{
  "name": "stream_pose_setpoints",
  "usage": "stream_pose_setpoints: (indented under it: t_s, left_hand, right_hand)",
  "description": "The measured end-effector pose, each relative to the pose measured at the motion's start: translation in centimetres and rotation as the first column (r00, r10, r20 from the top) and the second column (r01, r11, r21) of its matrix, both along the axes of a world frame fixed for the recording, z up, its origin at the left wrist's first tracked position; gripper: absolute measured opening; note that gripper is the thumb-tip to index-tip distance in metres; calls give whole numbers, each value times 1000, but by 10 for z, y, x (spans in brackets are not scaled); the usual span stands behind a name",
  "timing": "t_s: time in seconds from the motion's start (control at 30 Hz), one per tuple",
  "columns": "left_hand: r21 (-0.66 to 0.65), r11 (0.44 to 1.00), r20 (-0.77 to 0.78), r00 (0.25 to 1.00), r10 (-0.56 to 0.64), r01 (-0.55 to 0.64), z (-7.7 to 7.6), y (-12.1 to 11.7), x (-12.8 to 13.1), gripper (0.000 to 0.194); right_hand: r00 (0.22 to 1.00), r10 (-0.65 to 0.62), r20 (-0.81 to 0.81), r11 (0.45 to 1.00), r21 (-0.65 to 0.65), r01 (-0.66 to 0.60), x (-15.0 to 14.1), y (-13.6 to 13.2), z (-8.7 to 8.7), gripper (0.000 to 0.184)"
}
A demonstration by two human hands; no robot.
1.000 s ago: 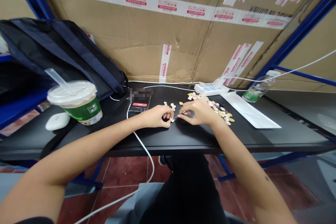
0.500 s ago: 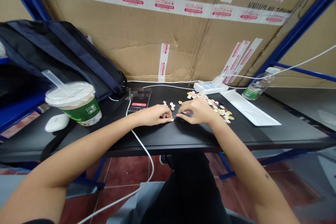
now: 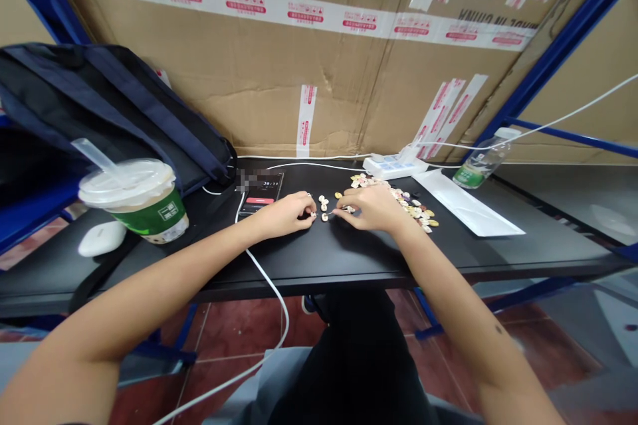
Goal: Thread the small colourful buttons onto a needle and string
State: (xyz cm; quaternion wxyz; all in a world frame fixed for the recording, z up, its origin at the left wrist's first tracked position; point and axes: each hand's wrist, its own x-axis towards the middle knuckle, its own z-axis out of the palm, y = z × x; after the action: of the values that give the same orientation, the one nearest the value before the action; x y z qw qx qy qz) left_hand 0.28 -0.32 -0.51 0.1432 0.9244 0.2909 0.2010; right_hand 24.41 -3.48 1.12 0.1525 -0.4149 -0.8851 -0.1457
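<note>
Both my hands rest on a black table (image 3: 349, 259), fingertips almost meeting. My left hand (image 3: 288, 211) is curled, its thumb and fingers pinched near a small pale button (image 3: 324, 217). My right hand (image 3: 371, 206) is pinched too, holding something thin and small at its fingertips that I cannot make out. A few loose buttons (image 3: 323, 200) lie just behind the fingertips. A pile of many small pale and coloured buttons (image 3: 413, 206) spreads out behind and to the right of my right hand.
A phone (image 3: 262, 190) on a white cable (image 3: 269, 279) lies behind my left hand. A lidded drink cup with a straw (image 3: 137, 202), a white mouse (image 3: 100, 238) and a dark bag (image 3: 114, 113) are left. A power strip (image 3: 393, 165), white sheet (image 3: 463, 202) and bottle (image 3: 479, 162) lie right.
The hands have drawn slightly apart; a button now lies on the table between the fingertips. The view has shifted a little.
</note>
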Motion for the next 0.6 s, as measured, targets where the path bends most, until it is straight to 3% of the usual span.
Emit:
stream_pose_setpoints:
  t_s: [0.17, 0.37, 0.6]
  left_hand:
    - [37, 997, 8, 997, 73, -73, -4, 4, -1, 13]
    - [46, 995, -8, 996, 85, -84, -4, 2, -2, 13]
    - [51, 994, 18, 995, 97, -98, -2, -3, -2, 14]
  right_hand:
    - [992, -111, 63, 993, 51, 108, 3, 3, 0, 29]
    - [978, -197, -69, 976, 84, 203, 22, 5, 2, 26]
    - [973, -221, -69, 974, 32, 224, 37, 8, 3, 22]
